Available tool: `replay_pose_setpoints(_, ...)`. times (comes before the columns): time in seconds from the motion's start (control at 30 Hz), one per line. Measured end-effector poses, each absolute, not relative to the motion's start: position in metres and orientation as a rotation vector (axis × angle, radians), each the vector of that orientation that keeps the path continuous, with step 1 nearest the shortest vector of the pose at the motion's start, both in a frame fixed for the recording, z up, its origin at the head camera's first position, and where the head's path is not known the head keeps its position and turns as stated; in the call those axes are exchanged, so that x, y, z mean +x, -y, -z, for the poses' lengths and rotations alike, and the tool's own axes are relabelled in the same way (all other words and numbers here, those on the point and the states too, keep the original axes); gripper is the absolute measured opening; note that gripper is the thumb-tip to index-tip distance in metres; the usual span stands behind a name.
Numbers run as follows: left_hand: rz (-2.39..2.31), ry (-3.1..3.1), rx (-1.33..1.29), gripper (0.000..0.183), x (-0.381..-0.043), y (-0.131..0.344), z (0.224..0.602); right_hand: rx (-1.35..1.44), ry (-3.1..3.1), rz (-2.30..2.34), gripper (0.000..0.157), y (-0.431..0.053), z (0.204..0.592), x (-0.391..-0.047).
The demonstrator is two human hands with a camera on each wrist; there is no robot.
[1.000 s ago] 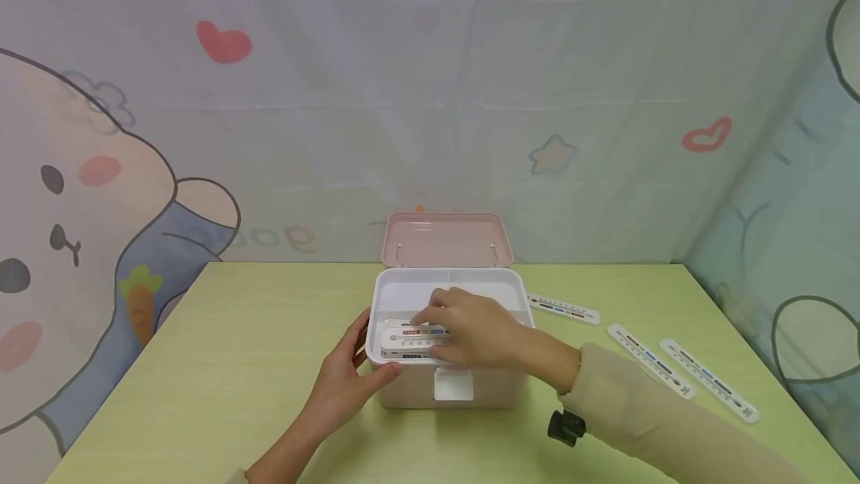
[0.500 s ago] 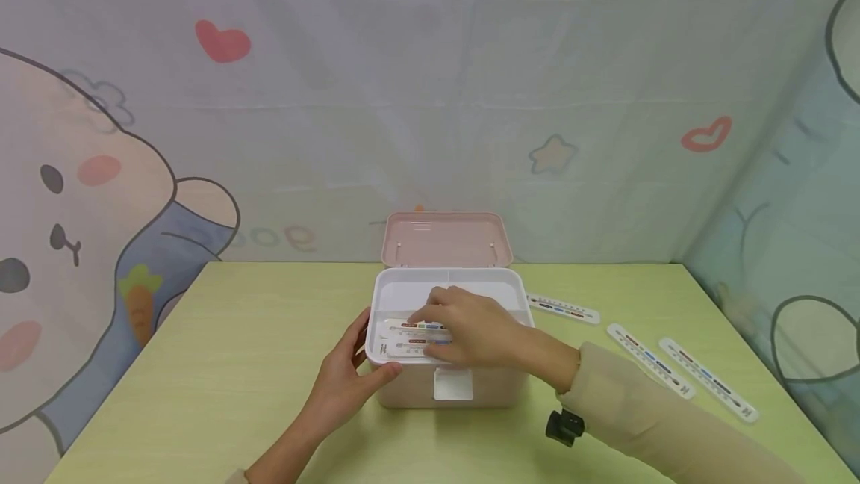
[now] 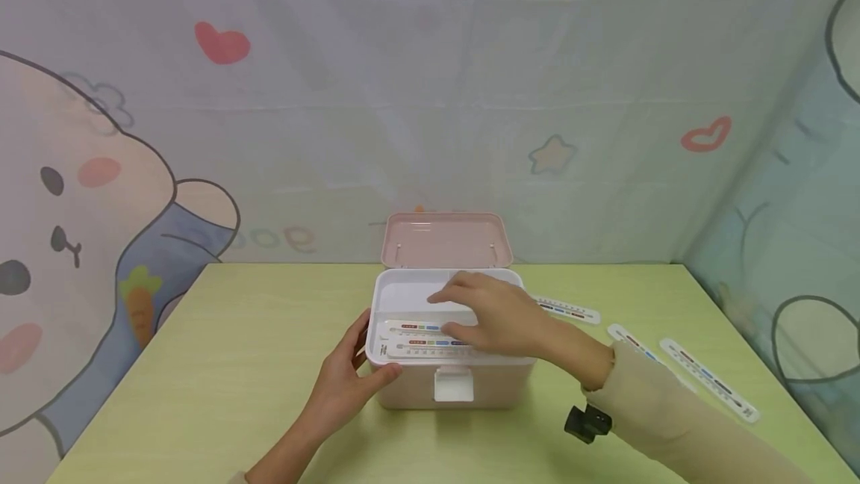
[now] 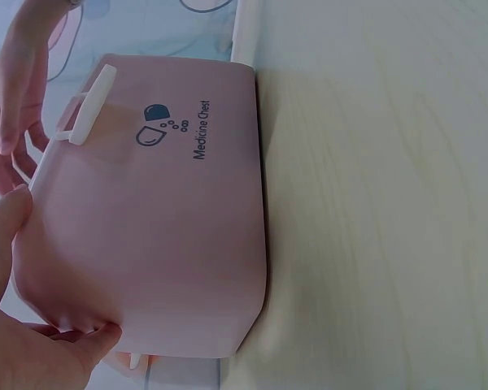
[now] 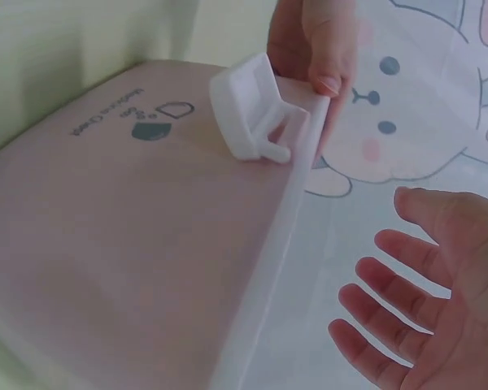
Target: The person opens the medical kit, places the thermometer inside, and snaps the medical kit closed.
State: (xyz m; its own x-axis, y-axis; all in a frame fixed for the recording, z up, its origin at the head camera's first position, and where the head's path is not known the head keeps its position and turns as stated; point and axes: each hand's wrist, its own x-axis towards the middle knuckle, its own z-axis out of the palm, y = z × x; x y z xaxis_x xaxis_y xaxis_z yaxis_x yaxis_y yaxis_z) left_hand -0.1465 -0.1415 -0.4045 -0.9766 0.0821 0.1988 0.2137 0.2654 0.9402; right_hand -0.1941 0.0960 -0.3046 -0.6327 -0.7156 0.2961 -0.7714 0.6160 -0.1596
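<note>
Counter (image 3: 235,364): carries the chest near its middle.
Chest (image 3: 406,388): pink, long axis 9-to-3 o'clock, latch (image 3: 454,385) toward 6, lid (image 3: 446,240) raised at 12.
Left hand (image 3: 344,378): grips the chest's 8 o'clock corner.
Right hand (image 3: 502,317): fingers spread, holding nothing, above the tray (image 3: 406,293).
White strips (image 3: 423,347): tray's 6 o'clock compartment, lying 9-to-3, colour-banded; head view only.
Lettering (image 4: 201,130): readable from left wrist, hidden from head.

And here's the right sleeve (image 3: 678,409), pale beige, creased, towards the right edge of the desk (image 3: 168,394); chunky black device (image 3: 587,424) below its cuff (image 3: 610,379); beige sliver of left sleeve (image 3: 237,478); right hand (image 3: 497,312), left hand (image 3: 343,379) both bare!
</note>
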Motion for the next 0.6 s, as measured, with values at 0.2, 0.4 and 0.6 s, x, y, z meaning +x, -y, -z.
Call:
replay_pose_setpoints(0.2,1.815,2.407,-0.274,0.087,-0.146,0.141,0.405,1.185,2.546,-0.444,0.036,-0.117,0.298,-0.197)
replay_pose_setpoints(0.4,1.807,2.409,-0.278,0.087,-0.147,0.14,0.405,1.158,2.432,-0.52,0.038,-0.142,0.292,-0.202)
replay_pose_setpoints(0.6,1.798,2.411,-0.279,0.087,-0.147,0.14,0.404,1.094,2.45,-0.557,0.04,-0.163,0.29,-0.204)
